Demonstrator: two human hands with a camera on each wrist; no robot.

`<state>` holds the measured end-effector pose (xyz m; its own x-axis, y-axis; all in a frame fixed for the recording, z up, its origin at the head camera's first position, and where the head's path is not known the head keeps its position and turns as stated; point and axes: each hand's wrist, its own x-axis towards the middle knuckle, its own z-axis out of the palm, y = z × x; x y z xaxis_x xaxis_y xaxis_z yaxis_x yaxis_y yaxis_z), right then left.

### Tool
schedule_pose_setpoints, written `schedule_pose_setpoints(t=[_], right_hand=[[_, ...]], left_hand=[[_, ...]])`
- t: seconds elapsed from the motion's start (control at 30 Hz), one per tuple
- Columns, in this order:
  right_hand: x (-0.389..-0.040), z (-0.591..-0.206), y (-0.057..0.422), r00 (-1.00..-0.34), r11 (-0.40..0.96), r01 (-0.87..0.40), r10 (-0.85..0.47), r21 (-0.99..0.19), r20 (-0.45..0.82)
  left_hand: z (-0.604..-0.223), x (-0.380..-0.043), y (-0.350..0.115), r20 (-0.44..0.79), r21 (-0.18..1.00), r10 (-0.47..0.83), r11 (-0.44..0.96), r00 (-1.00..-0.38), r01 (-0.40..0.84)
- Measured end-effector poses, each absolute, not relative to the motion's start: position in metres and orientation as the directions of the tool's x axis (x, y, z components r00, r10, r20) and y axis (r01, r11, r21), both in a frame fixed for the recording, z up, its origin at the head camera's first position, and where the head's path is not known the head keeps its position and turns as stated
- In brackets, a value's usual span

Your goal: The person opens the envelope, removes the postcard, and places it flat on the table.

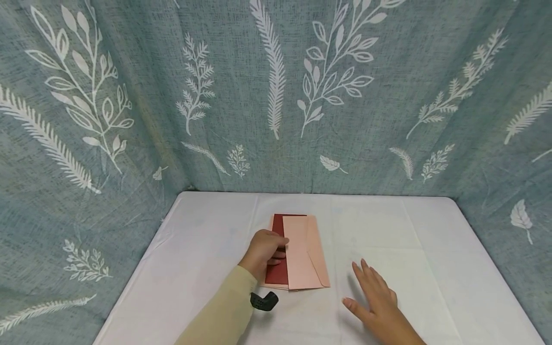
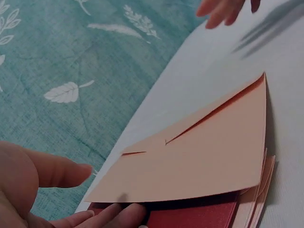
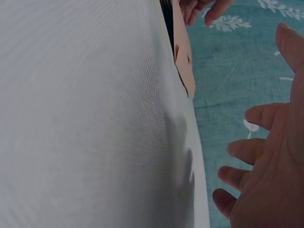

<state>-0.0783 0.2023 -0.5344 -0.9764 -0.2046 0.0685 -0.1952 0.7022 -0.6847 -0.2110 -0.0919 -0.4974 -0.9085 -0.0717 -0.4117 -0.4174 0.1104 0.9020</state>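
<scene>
Envelope (image 1: 299, 256), pale pink and flap side up, lies in the head view between the two hands, its edge at the left hand (image 1: 265, 249). That hand's thumb reaches the edge, and its other fingers bend over a dark red piece (image 1: 277, 275) underneath. A black device (image 1: 264, 301) sits at the left wrist, beside a pale sleeve (image 1: 224, 306). The right hand (image 1: 375, 292), apart from the papers, hovers over the white table (image 1: 414, 239) with fingers extended. A leaf-patterned curtain (image 1: 233, 96) hangs beyond both hands.

From the left wrist, the thumb stands clear of the paper, while fingertips touch the underside of the upper edge, above the red piece. Across from these fingers, more pink paper edges (image 2: 254, 209) show beneath.

From the right wrist, the right hand's fingers are spread and hold nothing; the left fingers appear across from it, by the pink paper.
</scene>
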Motion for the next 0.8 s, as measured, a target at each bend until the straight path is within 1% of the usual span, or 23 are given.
schedule_pose_setpoints(t=[0.13, 0.23, 0.43, 0.8], right_hand=[[-0.078, -0.534, 0.202, -0.979, 0.698, -0.176, -0.197, -0.694, 0.051], [-0.078, -0.534, 0.202, -0.980, 0.698, -0.174, -0.195, -0.694, 0.050], [-0.077, -0.535, 0.202, -0.980, 0.704, -0.178, -0.191, -0.687, 0.059], [-0.077, -0.537, 0.202, -0.980, 0.702, -0.182, -0.188, -0.689, 0.067]], left_hand=[[-0.506, -0.217, -0.089, -0.380, 0.906, -0.089, 0.166, -0.921, -0.390], [-0.512, -0.221, -0.089, -0.366, 0.911, -0.086, 0.171, -0.927, -0.375], [-0.519, -0.223, -0.090, -0.370, 0.919, -0.036, 0.133, -0.928, -0.371], [-0.517, -0.222, -0.090, -0.375, 0.927, 0.021, 0.034, -0.927, -0.375]])
